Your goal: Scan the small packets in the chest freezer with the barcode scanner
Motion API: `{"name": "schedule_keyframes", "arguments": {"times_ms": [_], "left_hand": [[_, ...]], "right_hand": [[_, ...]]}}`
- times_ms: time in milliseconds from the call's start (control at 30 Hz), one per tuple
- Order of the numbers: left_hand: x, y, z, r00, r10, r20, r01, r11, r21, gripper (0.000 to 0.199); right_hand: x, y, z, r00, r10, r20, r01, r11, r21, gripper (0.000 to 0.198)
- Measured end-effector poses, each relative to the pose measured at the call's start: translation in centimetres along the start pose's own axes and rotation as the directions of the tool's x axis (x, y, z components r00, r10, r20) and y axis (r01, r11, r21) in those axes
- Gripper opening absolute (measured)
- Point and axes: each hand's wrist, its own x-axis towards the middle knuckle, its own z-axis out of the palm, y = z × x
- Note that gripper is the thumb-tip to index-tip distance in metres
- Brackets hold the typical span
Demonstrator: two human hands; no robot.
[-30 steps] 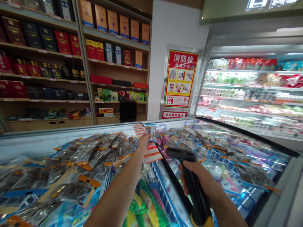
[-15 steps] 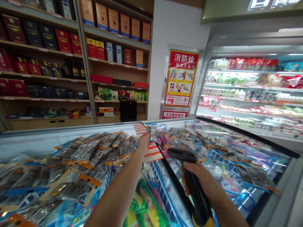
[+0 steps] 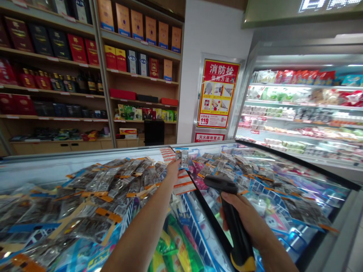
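My right grip [image 3: 246,214] wrapped around a black handheld scanner [image 3: 234,223], my left grip [image 3: 172,171] extended ahead, a small packet [image 3: 184,158] at its fingertips, whether pinched I cannot tell

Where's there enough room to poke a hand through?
A hand could probably slip above the long red box and black box, under the shelf board. There's also open air between the left forearm and the scanner in the right hand. The freezer is crowded: packets heap on both sides and green bags fill the near middle.
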Motion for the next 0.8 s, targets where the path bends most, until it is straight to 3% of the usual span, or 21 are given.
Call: {"name": "schedule_keyframes", "arguments": {"times_ms": [800], "left_hand": [[-0.09, -0.10, -0.13, 1.000, 0.006, 0.008, -0.006, 1.000, 0.023, 0.011]], "right_hand": [[-0.14, -0.06, 0.13, 1.000, -0.011, 0.003, 0.011, 1.000, 0.029, 0.027]]}}
